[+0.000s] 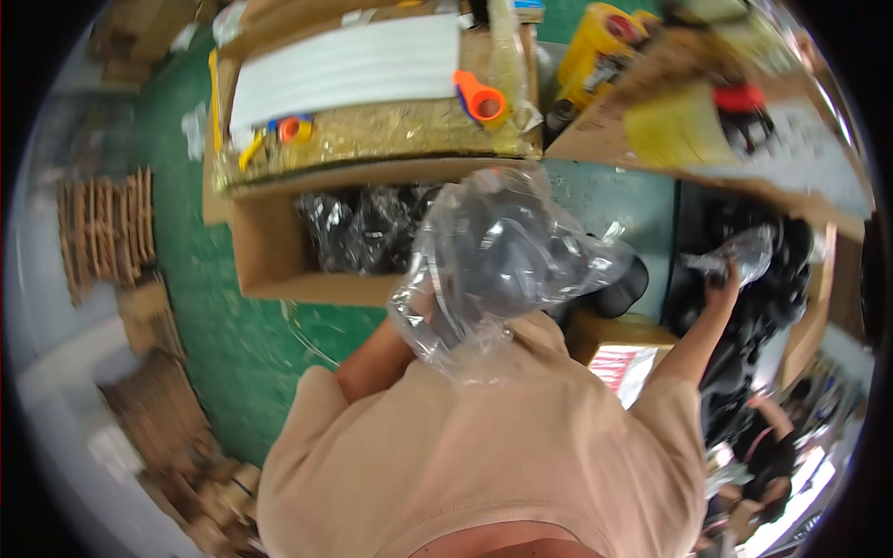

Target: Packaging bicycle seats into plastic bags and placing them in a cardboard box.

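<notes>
My left hand (425,303) is up in front of my chest, shut on a large crinkled clear plastic bag (502,256) with a dark rounded item inside; the bag hides most of the fingers. My right hand (721,282) reaches out to the right and grips a smaller clear bag (744,251) holding a dark part, above a cardboard box (811,325) filled with similar dark bagged parts. My peach-coloured shirt fills the lower middle of the view.
An open cardboard box (270,256) with black bagged parts stands left of centre on the green floor (233,344). Behind it are white foam sheets (349,65), an orange tape dispenser (480,97) and a yellow container (600,42). Wooden pallets (107,228) lie at left.
</notes>
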Demonstrator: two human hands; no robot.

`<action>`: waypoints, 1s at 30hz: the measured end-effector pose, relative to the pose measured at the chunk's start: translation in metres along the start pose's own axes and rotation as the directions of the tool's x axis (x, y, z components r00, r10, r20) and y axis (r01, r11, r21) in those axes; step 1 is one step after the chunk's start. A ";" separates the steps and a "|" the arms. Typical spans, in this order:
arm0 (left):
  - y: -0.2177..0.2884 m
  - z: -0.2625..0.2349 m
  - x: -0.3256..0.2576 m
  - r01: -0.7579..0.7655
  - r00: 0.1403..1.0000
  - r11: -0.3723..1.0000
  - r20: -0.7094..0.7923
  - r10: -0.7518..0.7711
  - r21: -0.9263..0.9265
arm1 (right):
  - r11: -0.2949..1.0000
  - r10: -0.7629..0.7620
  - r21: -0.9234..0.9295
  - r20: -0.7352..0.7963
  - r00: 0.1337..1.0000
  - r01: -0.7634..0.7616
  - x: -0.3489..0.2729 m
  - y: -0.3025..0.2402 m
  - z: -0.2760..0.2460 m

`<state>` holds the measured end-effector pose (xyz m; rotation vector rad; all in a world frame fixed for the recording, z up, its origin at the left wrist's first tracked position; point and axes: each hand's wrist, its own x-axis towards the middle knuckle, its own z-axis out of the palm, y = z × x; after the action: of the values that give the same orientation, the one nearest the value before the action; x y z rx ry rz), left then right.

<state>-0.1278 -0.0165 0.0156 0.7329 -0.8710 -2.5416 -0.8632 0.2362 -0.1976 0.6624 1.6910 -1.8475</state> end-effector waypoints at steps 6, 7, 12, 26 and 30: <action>0.026 -0.080 -0.031 0.081 0.958 0.962 -0.286 -0.003 0.262 | 0.981 0.185 -0.090 0.708 0.681 -0.173 -0.297 0.085 0.017; 0.008 -0.108 -0.026 0.114 0.953 0.983 -0.295 -0.068 0.141 | 0.979 0.180 -0.197 0.685 0.706 -0.058 -0.363 0.101 0.049; -0.075 -0.255 -0.011 0.342 0.793 0.875 -0.395 -0.464 -0.342 | 0.050 0.513 -0.658 0.662 0.546 0.751 -0.485 0.139 0.222; -0.213 -0.395 0.050 0.048 0.520 0.982 -0.844 0.133 0.184 | -0.211 0.879 0.488 0.474 -0.055 0.847 -0.350 0.542 0.394; -0.232 -0.398 0.060 0.151 0.480 0.929 -0.847 0.229 0.337 | -0.376 0.734 0.332 0.677 0.059 0.865 -0.374 0.543 0.353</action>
<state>0.0155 -0.0556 -0.4246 1.8812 -0.9162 -1.5048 -0.2177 -0.1250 -0.3069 -2.1880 1.3393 0.4113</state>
